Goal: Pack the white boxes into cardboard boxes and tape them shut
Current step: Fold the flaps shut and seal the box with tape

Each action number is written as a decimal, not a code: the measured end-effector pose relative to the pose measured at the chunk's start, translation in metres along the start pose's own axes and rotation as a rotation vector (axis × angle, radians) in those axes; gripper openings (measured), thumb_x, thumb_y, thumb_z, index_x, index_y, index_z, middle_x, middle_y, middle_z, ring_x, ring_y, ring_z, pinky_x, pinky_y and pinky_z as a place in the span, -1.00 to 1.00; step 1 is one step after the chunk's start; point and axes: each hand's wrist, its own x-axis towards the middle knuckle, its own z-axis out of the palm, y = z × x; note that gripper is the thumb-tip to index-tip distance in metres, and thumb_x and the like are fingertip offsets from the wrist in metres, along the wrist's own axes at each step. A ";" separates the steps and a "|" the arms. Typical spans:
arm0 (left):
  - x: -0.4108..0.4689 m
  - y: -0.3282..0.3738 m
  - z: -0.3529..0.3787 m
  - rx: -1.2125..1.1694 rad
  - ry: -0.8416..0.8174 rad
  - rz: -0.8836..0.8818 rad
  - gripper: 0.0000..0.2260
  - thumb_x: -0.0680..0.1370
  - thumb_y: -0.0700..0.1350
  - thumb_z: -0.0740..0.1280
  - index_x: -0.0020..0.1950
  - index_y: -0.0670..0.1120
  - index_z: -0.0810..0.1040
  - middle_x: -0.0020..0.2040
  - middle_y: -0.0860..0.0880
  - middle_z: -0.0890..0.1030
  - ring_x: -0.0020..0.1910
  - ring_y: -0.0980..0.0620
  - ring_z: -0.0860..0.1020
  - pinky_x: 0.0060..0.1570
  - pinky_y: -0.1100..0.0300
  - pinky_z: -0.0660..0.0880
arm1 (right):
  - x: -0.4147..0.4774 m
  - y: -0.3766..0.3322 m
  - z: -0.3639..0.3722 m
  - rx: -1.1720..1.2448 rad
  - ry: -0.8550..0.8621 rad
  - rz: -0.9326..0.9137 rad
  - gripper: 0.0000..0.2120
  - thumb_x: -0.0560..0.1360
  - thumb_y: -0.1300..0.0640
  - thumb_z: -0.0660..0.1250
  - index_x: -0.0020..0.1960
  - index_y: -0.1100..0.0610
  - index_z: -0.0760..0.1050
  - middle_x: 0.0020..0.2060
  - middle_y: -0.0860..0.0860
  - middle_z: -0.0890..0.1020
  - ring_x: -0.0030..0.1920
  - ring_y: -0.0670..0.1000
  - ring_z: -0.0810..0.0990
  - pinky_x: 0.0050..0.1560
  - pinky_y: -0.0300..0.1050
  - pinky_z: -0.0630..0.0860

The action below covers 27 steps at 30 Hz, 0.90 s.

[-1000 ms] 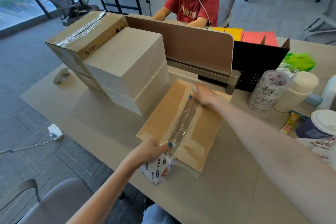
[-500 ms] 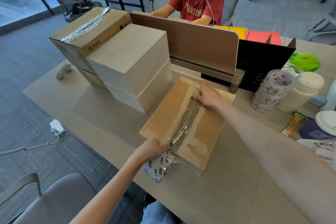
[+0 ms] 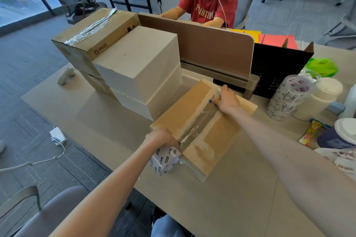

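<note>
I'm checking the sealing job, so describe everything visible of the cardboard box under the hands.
The cardboard box is brown and shallow, lying flat and askew near the front edge of the desk. Its top flaps are closed; clear tape runs along the centre seam over a stripped band of bare corrugation, with pale torn patches either side. The right hand presses the tape's far end; the left hand holds a tape roll at the near end. Stacked white boxes stand by its left corner.

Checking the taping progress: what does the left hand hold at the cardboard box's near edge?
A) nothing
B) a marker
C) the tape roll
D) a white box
C: the left hand grips the tape roll, its clear strip running across the cardboard box to the right hand.
</note>
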 end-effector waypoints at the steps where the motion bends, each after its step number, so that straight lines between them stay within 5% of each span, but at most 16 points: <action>1: 0.003 0.000 -0.005 0.022 0.030 -0.011 -0.65 0.54 0.16 0.31 0.11 -0.11 0.47 -0.07 -0.03 0.58 0.07 -0.06 0.61 0.17 0.06 0.53 | 0.000 0.001 -0.001 0.013 0.003 0.019 -0.47 0.52 0.03 0.38 0.33 0.25 0.25 0.19 0.20 0.48 0.15 0.19 0.50 -0.13 -0.04 0.38; 3: 0.007 0.002 -0.015 0.045 0.090 -0.025 -0.61 0.51 0.18 0.36 0.16 -0.08 0.48 0.04 -0.04 0.57 0.13 -0.07 0.57 0.18 0.09 0.49 | -0.002 0.002 -0.003 -0.034 0.029 0.004 -0.55 0.54 0.05 0.35 0.29 0.25 0.29 0.15 0.20 0.48 0.13 0.19 0.49 -0.10 -0.03 0.39; 7: 0.016 0.000 -0.022 0.034 0.132 -0.034 -0.48 0.46 0.21 0.41 0.26 -0.09 0.47 0.18 -0.07 0.57 0.15 -0.10 0.55 0.13 0.08 0.45 | -0.017 -0.013 0.003 -0.388 0.143 -0.315 -0.79 0.59 0.17 0.24 0.15 0.27 0.39 0.04 0.20 0.53 0.03 0.19 0.52 -0.13 0.00 0.45; 9: 0.019 -0.003 -0.020 0.001 0.131 -0.037 -0.46 0.43 0.22 0.43 0.26 -0.09 0.46 0.15 -0.06 0.57 0.14 -0.10 0.56 0.13 0.08 0.43 | -0.030 -0.030 0.010 -0.303 0.022 -0.417 -0.82 0.61 0.15 0.17 0.10 0.26 0.42 -0.03 0.18 0.57 -0.05 0.20 0.56 -0.18 0.02 0.43; 13: 0.022 -0.009 -0.018 -0.079 0.135 -0.021 -0.45 0.41 0.22 0.45 0.23 -0.09 0.46 0.07 -0.06 0.56 0.13 -0.10 0.56 0.17 0.09 0.44 | -0.049 -0.051 0.029 -0.091 -0.299 -0.348 -0.85 0.59 0.09 0.16 0.05 0.12 0.46 -0.07 0.11 0.60 -0.12 0.11 0.54 -0.17 -0.06 0.42; 17: 0.027 -0.014 -0.015 -0.132 0.115 0.008 -0.49 0.41 0.20 0.44 0.18 -0.10 0.48 0.04 -0.05 0.54 0.11 -0.10 0.55 0.15 0.09 0.46 | -0.061 -0.049 0.042 0.034 -0.299 -0.266 -0.79 0.57 0.11 0.16 0.15 0.15 0.45 0.05 0.15 0.61 0.02 0.18 0.55 -0.03 0.00 0.45; 22: 0.026 -0.020 -0.009 -0.168 0.097 0.072 -0.62 0.46 0.25 0.34 -0.16 -0.07 0.43 -0.21 0.02 0.49 -0.08 -0.05 0.54 -0.06 0.15 0.45 | -0.069 -0.050 0.043 0.093 -0.299 -0.204 -0.91 0.56 0.17 0.13 0.06 0.12 0.26 -0.10 0.16 0.57 -0.14 0.19 0.53 -0.20 0.05 0.40; 27: 0.023 -0.041 -0.012 -0.433 -0.045 0.279 -0.39 0.34 0.40 0.20 0.13 -0.05 0.50 0.08 -0.02 0.62 -0.02 -0.03 0.57 0.07 0.09 0.52 | -0.079 -0.062 0.042 0.163 -0.309 -0.123 -0.87 0.57 0.21 0.12 0.09 0.11 0.20 -0.21 0.12 0.49 -0.24 0.13 0.45 -0.27 0.00 0.34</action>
